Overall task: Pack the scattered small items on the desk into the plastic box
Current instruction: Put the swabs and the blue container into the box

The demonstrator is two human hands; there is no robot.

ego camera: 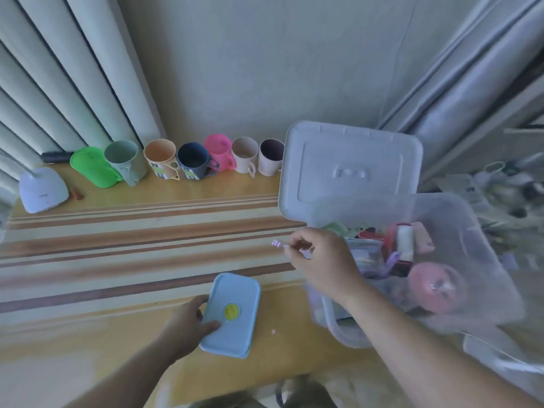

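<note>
Left hand grips blue case; right hand pinches purple stick beside plastic box

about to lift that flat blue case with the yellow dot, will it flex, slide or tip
The blue case looks like rigid moulded plastic, so it probably won't flex. It lies flat and low on the desk, so tipping seems unlikely. Its smooth top may be slippery; the left hand holds it at the edge, thumb on top.

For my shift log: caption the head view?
Right hand pinches a small purple item beside the plastic box; left hand holds a blue case.
</note>
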